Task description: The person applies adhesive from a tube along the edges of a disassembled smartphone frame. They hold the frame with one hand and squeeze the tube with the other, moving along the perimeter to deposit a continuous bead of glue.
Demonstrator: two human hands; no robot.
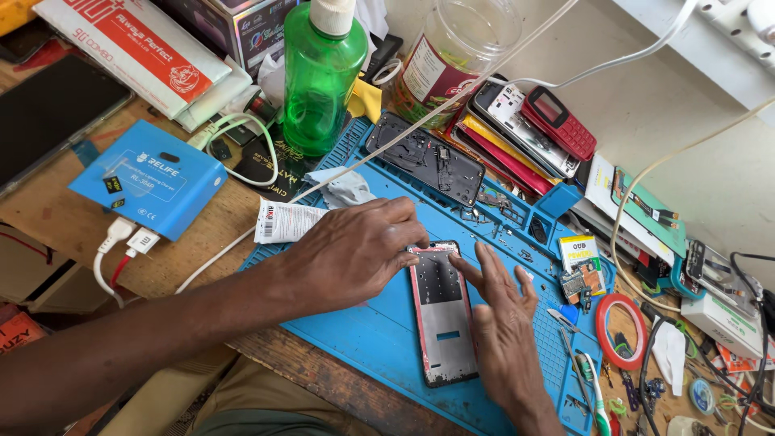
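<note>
Lying lengthwise on the blue repair mat [379,339], the red-edged phone frame [442,311] sits between both hands: left hand [355,250] pressing its top-left corner, right hand [504,323] flat alongside, gripping nothing.

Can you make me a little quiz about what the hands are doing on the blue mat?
1. True or false: the left hand rests on the top end of the phone frame.
2. What colour is the bottle behind the mat?
3. Which lies right of the right hand: A) red tape ring, B) a cup?

Key: 1 true. 2 green. 3 A.
</note>
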